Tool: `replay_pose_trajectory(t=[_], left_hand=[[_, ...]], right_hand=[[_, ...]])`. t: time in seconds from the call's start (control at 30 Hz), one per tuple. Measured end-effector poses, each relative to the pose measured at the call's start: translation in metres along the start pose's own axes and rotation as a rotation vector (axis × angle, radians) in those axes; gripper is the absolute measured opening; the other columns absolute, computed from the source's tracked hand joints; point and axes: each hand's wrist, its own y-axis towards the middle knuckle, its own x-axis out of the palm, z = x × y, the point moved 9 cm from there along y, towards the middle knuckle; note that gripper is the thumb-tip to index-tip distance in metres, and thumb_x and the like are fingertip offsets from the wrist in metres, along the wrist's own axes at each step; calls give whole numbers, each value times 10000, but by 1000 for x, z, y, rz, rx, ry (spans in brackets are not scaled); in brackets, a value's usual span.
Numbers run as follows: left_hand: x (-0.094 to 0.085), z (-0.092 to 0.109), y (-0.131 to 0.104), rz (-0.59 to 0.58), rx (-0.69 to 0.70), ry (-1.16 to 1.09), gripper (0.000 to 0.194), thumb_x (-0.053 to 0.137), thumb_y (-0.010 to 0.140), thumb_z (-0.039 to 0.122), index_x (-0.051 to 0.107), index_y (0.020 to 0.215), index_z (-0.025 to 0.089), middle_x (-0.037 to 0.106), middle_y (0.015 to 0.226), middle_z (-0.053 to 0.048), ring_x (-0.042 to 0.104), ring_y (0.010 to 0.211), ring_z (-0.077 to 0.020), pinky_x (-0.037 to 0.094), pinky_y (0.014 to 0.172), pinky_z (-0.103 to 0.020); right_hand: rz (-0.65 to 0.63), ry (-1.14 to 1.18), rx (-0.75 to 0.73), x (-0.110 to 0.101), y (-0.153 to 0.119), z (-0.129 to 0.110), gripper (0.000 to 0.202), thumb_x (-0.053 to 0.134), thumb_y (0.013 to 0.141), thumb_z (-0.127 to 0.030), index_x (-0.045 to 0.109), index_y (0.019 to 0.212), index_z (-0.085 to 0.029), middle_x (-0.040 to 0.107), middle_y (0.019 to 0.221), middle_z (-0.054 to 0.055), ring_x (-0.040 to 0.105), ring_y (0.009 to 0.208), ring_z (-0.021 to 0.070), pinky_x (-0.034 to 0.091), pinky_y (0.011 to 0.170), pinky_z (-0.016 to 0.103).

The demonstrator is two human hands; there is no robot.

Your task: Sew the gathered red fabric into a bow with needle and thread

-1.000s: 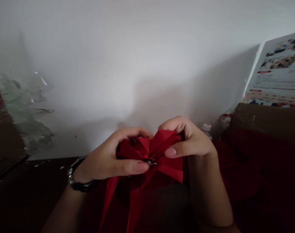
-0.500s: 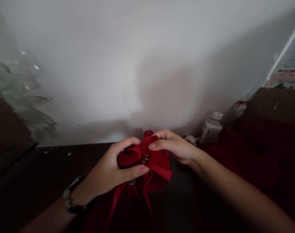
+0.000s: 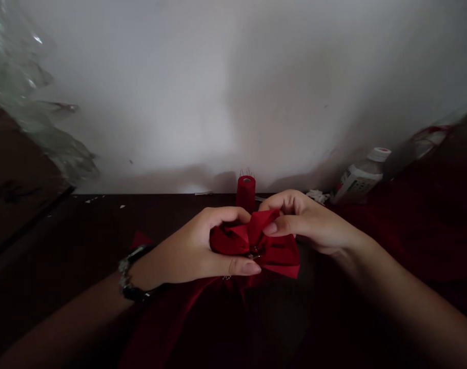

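Note:
Between my hands is a red ribbon bow (image 3: 281, 253) with folded loops and a small shiny metallic piece at its centre. My left hand (image 3: 208, 246) grips the bow's left side, thumb across the front below the centre and fingers behind the top. With thumb and fingers, my right hand (image 3: 298, 220) pinches a red fold at the upper right of the bow. Long red tails (image 3: 167, 318) hang below into the dark. A second small sparkling piece (image 3: 227, 278) shows under my left thumb. A dark beaded bracelet is on my left wrist.
Behind the bow stands a red thread spool (image 3: 246, 192) with pins or needles sticking up from it. A white-capped bottle (image 3: 360, 177) stands at the right by crumpled white paper (image 3: 318, 196). Dark red cloth (image 3: 418, 220) lies far right; clear plastic (image 3: 60, 138) hangs left.
The view has shifted, so the bow and both hands appear farther right. The spool behind now shows more fully. The bow has turned slightly, and its central metallic piece is less visible.

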Motion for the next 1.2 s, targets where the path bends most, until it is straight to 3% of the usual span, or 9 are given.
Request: replay_pose_trajectory(t=[0.23, 0.4, 0.5, 0.73, 0.9, 1.07, 1.2], left_hand=[[3, -8, 0, -90, -84, -15, 332, 790, 706, 283, 632, 984, 195, 676, 900, 11, 647, 841, -144, 515, 742, -207], [10, -10, -2, -142, -107, -240, 318, 784, 713, 231, 598, 969, 206, 625, 835, 54, 597, 731, -68, 486, 672, -135], [14, -15, -5, -179, -159, -334, 333, 779, 719, 235, 582, 987, 214, 627, 854, 49, 600, 732, -70, 491, 663, -136], [6, -4, -4, -94, -58, -226, 290, 776, 710, 176, 576, 918, 201, 592, 821, 56, 562, 732, -63, 466, 675, -124], [6, 3, -5, -63, -13, -194, 267, 765, 710, 146, 560, 872, 202, 568, 771, 72, 533, 683, -55, 450, 638, -120], [5, 5, -6, -19, -31, -147, 275, 753, 692, 93, 581, 879, 198, 580, 776, 67, 533, 661, -58, 436, 584, -118], [4, 7, -8, 12, -32, -156, 276, 783, 651, 118, 585, 830, 187, 575, 734, 63, 517, 633, -69, 440, 569, -136]], right_hand=[[-50, 15, 32, 8, -6, 2, 101, 750, 706, -142, 715, 795, -111, 699, 669, 1, 617, 546, 62, 478, 509, 140], [-96, -20, 83, 10, -13, -1, 150, 756, 681, -90, 709, 823, -95, 680, 649, -9, 600, 545, 48, 465, 536, 133], [-100, -43, 86, 11, -13, -3, 142, 748, 678, -87, 700, 812, -92, 664, 634, -18, 576, 529, 39, 450, 533, 135], [-52, -172, -12, 6, -11, -10, 124, 724, 728, -178, 656, 802, -103, 574, 571, -43, 489, 477, 35, 404, 487, 153], [-1, -351, -93, 6, -21, -26, 169, 732, 730, -153, 643, 869, -121, 398, 488, -105, 296, 409, 0, 235, 385, 116], [-16, -308, 2, 22, -27, -14, 208, 753, 712, -146, 640, 886, -129, 632, 700, -9, 571, 585, 69, 462, 538, 162], [38, -346, -19, 29, -29, -12, 202, 769, 689, -133, 655, 857, -123, 647, 724, 3, 612, 644, 98, 502, 590, 186]])
